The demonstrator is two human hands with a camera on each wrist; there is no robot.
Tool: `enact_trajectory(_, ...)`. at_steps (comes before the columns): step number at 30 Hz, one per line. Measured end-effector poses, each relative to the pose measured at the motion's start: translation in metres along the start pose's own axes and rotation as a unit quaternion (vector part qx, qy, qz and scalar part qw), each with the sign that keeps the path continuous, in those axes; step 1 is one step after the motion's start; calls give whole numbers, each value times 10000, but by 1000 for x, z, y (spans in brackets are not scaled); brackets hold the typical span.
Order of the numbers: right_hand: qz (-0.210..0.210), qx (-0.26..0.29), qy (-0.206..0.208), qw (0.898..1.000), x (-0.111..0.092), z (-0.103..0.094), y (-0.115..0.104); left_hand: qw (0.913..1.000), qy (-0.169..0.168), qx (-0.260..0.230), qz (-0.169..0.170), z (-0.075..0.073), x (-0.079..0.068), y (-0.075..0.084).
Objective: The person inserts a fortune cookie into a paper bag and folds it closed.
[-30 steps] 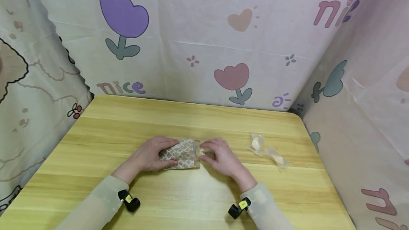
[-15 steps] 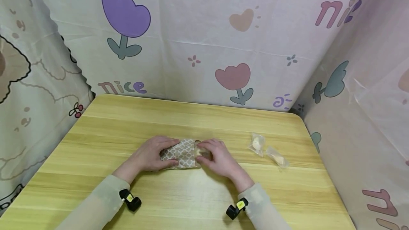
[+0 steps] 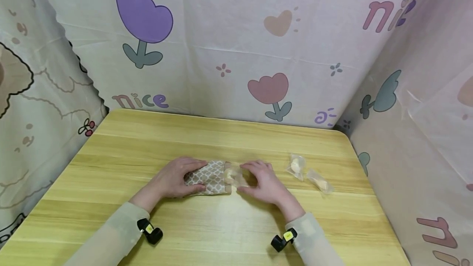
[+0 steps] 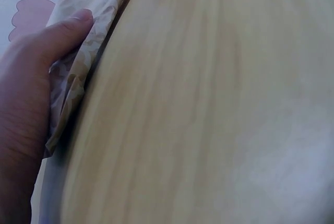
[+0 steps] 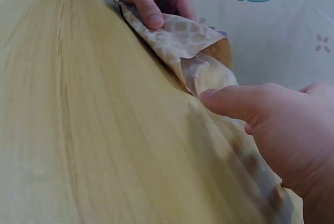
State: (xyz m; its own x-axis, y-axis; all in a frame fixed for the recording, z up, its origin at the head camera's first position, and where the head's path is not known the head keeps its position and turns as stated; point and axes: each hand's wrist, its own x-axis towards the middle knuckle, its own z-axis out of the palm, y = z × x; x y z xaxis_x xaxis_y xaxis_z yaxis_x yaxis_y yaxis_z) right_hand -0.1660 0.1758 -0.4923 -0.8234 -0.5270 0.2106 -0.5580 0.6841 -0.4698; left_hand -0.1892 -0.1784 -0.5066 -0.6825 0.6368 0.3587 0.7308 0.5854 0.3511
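Holds patterned bag [image 3: 211, 177] in left grip [image 3: 171, 180], with clear packet [image 3: 231, 175] at spread right grip [image 3: 267, 184], two sachets [image 3: 296, 166] farther right.

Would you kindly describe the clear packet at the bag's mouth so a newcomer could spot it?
On the table, find the patterned bag held by the left hand. The clear packet sits at its open end, near the right hand. It alone is partly inside; two other packets lie loose farther right.

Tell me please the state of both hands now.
Left hand: holding the patterned bag.
Right hand: at the clear packet; whether gripping it, cannot be told.
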Motion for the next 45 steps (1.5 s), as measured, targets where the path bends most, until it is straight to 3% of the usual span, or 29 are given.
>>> enact_trajectory(17, -201, 172, -39, 9996, 10, 7, -9, 10000, -10, -16, -23, 0, 1, 1)
enact_trajectory(25, 327, 758, 270, 9962, 9, 1, -13, 10000, -41, 26, 53, -1, 2, 2)
enact_trajectory(32, 1026, 1932, 12, 9758, 17, 2, -18, 10000, -40, -2, 42, -1, 2, 1)
enact_trajectory(37, 1333, 2366, -122, 9623, 20, 5, -21, 10000, -46, -24, 47, 1, 1, 0)
enact_trajectory(45, 1678, 3371, -6, 9264, 24, 11, -24, 10000, -59, -21, 36, 0, 1, 0)
